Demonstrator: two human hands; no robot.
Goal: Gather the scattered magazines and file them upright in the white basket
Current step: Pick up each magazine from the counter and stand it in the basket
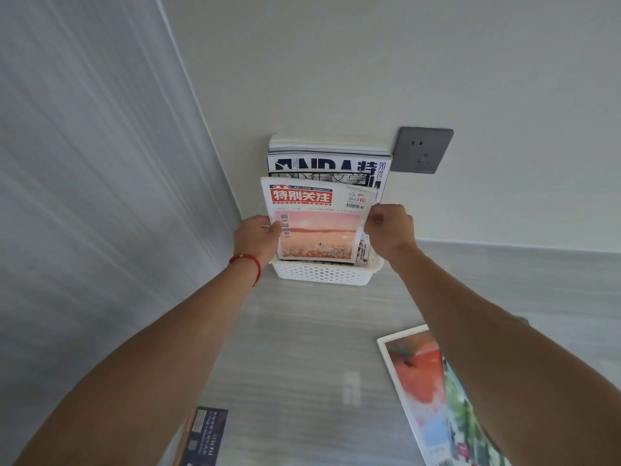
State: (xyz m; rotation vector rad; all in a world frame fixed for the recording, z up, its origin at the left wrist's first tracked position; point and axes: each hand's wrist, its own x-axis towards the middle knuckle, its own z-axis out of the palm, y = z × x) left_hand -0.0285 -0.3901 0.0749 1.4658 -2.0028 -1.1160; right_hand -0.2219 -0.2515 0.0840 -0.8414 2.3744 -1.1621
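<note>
A white basket [327, 272] with perforated walls was seen standing on the grey floor [302, 348], pushed against the pale wall, and everything else was placed in relation to it. Inside the basket several magazines were filed upright: at the back a black-and-white magazine [331, 164] with large dark lettering, leaning on the wall, and in front of it a red-titled magazine [317, 227] with a pink sky on its cover, its lower edge sunk behind the basket's front rim. That front magazine was held at both sides: the left hand [258, 237], with a red cord bracelet [247, 264] at the wrist, was closed on its left edge, the fingers [276, 228] pinching the cover, and the right hand [389, 227] was closed on its right edge just above the basket's right corner. A grey wall socket [421, 150] was set above and to the right of the basket. Nearer than the basket, to its right, a magazine with a red and green cover [433, 395] was lying flat on the floor, partly hidden by the right forearm. Nearer and to the basket's left, a dark booklet [203, 438] was lying flat as well.
</note>
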